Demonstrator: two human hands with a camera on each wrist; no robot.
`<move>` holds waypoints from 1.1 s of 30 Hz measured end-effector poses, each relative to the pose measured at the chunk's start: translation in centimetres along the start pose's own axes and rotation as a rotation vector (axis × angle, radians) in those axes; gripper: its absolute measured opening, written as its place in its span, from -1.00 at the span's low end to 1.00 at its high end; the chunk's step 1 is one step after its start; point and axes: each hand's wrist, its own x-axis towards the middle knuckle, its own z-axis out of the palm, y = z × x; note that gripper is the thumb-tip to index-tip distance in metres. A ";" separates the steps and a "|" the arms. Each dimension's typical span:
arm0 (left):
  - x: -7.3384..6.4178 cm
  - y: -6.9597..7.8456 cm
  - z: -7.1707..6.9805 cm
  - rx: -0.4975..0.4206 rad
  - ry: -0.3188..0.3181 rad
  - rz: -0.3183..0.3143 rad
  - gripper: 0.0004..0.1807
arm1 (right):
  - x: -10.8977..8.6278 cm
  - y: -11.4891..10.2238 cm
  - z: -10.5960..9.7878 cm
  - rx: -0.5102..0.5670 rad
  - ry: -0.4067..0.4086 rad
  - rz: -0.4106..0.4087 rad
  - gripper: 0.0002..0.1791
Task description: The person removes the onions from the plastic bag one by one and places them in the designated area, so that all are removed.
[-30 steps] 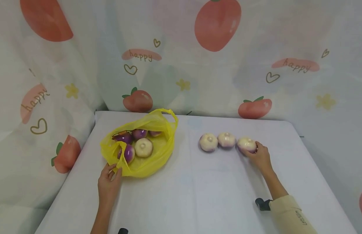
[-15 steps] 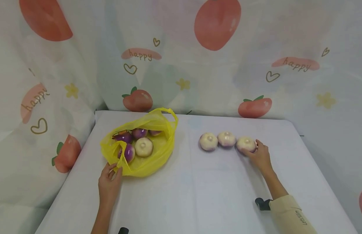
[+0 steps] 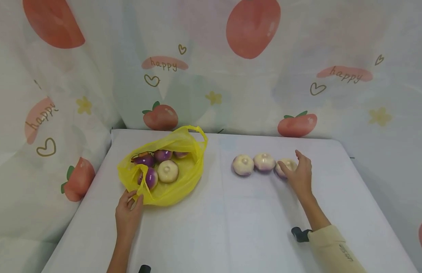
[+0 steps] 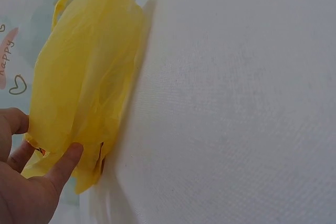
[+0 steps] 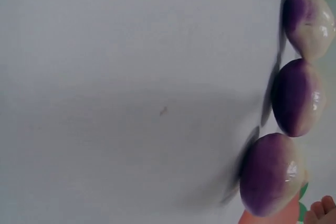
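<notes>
Near the left side, a yellow plastic bag lies with its mouth facing up. Several turnip-like vegetables are inside, including a pale one and glossy purple ones. My left hand pinches the bag's near edge, the thumb pressing the plastic in the left wrist view. On the right, three purple-and-white turnips stand in a row: left, middle and right. Over the right one is my right hand, thumb and fingers spread apart, partly covering it. Only its fingertips show in the right wrist view.
A white-covered table carries everything. Behind it and to the left hangs a printed curtain with fruit shapes and "happy" lettering. A dark wrist-camera mount sticks out by the right sleeve.
My right hand has loosened from the right turnip, its fingers spreading and lifting while the turnip stays in the row. My left hand and the bag are almost still.
</notes>
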 end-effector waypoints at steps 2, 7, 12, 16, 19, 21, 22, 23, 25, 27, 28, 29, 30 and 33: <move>0.0 0.1 0.0 0.002 0.000 -0.002 -0.58 | 0.0 -0.5 0.3 0.034 0.026 -0.031 -0.23; 0.0 -0.1 0.1 0.020 0.007 -0.013 -0.59 | 0.0 -2.0 1.2 0.124 0.042 -0.087 -0.29; 0.0 -0.1 0.1 0.032 0.010 -0.014 -0.59 | -0.1 -3.1 2.2 0.148 0.002 -0.096 -0.28; 0.0 0.0 0.1 0.032 0.010 -0.010 -0.59 | -0.1 -3.9 3.0 0.184 -0.033 -0.106 -0.27; 0.0 0.1 0.1 0.014 0.003 -0.005 -0.59 | -0.2 -4.6 3.6 0.211 -0.054 -0.112 -0.26; 0.0 0.1 0.1 0.000 -0.002 0.001 -0.59 | -0.3 -5.1 4.1 0.221 -0.070 -0.111 -0.25; 0.0 0.1 0.1 -0.002 -0.004 0.004 -0.59 | -0.3 -5.3 4.3 0.226 -0.077 -0.114 -0.25; 0.0 0.1 0.1 -0.006 -0.006 0.007 -0.59 | -0.3 -5.6 4.6 0.228 -0.082 -0.117 -0.25; 0.0 0.1 0.1 -0.007 -0.008 0.012 -0.58 | -0.5 -6.2 5.0 0.231 -0.100 -0.128 -0.25; 0.0 0.0 0.1 -0.008 -0.008 0.014 -0.58 | -0.6 -6.8 5.5 0.242 -0.123 -0.147 -0.25; 0.0 0.0 0.2 -0.008 -0.008 0.013 -0.58 | -0.6 -7.2 5.8 0.251 -0.133 -0.160 -0.25; 0.0 -0.1 0.2 -0.014 -0.008 0.013 -0.58 | -0.7 -7.5 6.0 0.256 -0.144 -0.171 -0.25; 0.1 -0.1 0.2 -0.017 -0.008 0.012 -0.58 | -0.8 -7.8 6.3 0.264 -0.156 -0.182 -0.26; 0.1 -0.3 0.2 -0.023 -0.004 0.008 -0.59 | -0.9 -8.8 7.3 0.291 -0.184 -0.208 -0.29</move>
